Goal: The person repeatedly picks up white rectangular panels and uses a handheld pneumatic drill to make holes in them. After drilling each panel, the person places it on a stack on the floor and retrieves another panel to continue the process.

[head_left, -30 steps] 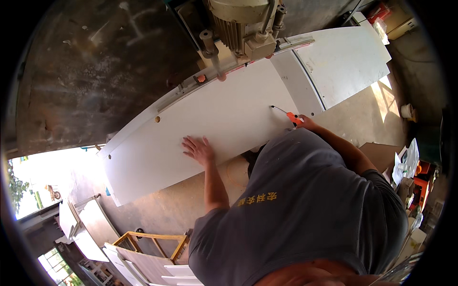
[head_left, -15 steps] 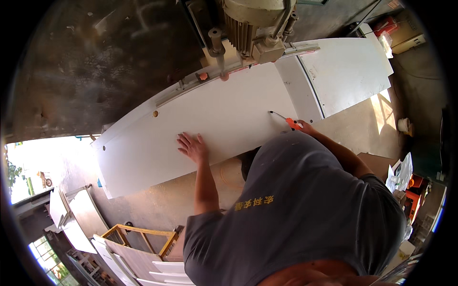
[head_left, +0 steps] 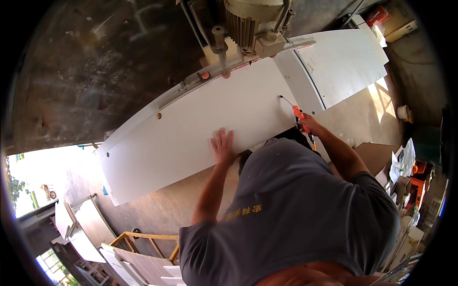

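Observation:
A long white panel lies on the machine table before me. Spread flat on its near part, my left hand is open and holds nothing. Near the panel's right end, my right hand is wrapped round an orange air blow gun. Its thin, bent nozzle extends up and left over the panel, with the dark tip just above or at the white surface; I cannot tell which. A hose hangs below the grip, and part of it is hidden by my body.
A motor hangs over the panel's far edge, beside a metal rail. Another white board lies at the right. Leaning panels and a yellow wooden frame stand at the lower left. A white bucket is on the floor at right.
My left hand has slid right along the panel. My right hand has turned the blow gun more upright, bringing its hose into view, and the nozzle tip has moved farther up and right.

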Tool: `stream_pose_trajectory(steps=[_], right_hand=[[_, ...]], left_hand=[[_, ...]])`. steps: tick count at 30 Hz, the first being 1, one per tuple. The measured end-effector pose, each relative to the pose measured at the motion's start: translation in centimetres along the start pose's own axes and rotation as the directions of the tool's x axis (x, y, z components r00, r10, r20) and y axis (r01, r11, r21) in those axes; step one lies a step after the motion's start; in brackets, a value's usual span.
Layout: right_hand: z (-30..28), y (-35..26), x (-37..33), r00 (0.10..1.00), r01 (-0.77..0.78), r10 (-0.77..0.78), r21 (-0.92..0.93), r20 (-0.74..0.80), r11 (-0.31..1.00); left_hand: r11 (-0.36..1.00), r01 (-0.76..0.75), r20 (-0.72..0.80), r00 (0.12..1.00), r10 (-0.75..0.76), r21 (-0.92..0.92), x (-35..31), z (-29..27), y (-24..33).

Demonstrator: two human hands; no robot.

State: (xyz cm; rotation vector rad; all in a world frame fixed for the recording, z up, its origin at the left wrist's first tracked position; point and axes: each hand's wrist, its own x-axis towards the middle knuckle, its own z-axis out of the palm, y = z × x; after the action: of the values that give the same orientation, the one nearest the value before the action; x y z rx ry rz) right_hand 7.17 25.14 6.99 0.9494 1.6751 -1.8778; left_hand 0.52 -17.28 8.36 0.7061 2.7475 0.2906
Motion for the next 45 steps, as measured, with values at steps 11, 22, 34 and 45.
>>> stream_pose_trajectory(steps=[11, 22, 34, 45], right_hand=[[0.7, 0.0, -0.7, 0.993, -0.045, 0.041, -0.039, -0.107, 0.998], [0.4, -1.2, -4.4, 0.929, 0.259, -0.354, -0.488, -0.112, 0.833], [-7.6, 1.7, -6.2, 0.869, 0.258, -0.477, -0.698, -0.135, 0.668], [-13.1, 3.6, -7.5, 0.891, 0.308, -0.444, -0.596, -0.092, 0.742]], left_hand=[[0.971, -0.21, -0.07, 0.977, 0.203, -0.11, 6.6, 3.2, 9.8], [0.995, -0.083, 0.106, 0.991, 0.077, 0.052, 7.6, 3.7, 11.5], [0.995, 0.004, -0.176, 0.984, -0.021, -0.1, 2.9, 7.0, 19.6], [0.943, -0.195, -0.297, 0.948, 0.111, -0.27, 4.3, 6.6, 29.4]])
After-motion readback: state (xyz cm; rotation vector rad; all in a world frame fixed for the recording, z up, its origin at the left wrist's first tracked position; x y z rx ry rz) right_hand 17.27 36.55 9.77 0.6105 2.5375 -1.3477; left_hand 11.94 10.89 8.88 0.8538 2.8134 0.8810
